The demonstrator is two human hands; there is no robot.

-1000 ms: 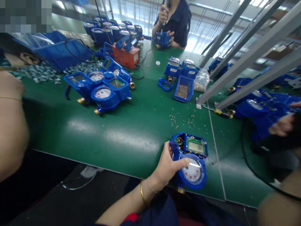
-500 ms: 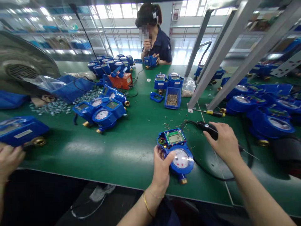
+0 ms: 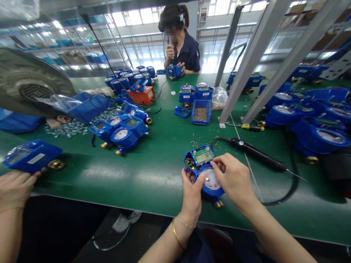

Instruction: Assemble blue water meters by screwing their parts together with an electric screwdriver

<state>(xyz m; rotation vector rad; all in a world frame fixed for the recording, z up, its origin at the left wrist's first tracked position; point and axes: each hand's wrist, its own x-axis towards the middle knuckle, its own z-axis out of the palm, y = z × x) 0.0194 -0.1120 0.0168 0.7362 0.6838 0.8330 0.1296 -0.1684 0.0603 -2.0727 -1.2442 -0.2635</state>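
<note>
A blue water meter (image 3: 211,188) with a white dial and brass fittings lies tilted on the green bench, its display (image 3: 203,157) and circuit board uncovered. My left hand (image 3: 192,191) grips its left side, thumb on the dial's rim. My right hand (image 3: 234,179) is closed at the meter's right side, thumb and fingertips pinched at the edge between display and dial; anything tiny in them is hidden. Right of the meter, a black electric screwdriver (image 3: 259,153) with a long thin bit rests on the bench, its cable looping around. Several loose screws (image 3: 194,142) are scattered behind the meter.
A blue bin of screws (image 3: 201,112) stands beyond, beside a blue cover frame (image 3: 182,112). A yellow-black screwdriver (image 3: 252,128) lies by the metal posts (image 3: 244,65). More meters (image 3: 123,133) stand left and right. A co-worker's hand (image 3: 15,186) holds a meter; another person sits opposite.
My right hand has let go of the electric screwdriver, now lying on the bench, and has moved left onto the meter. My left hand still holds the meter.
</note>
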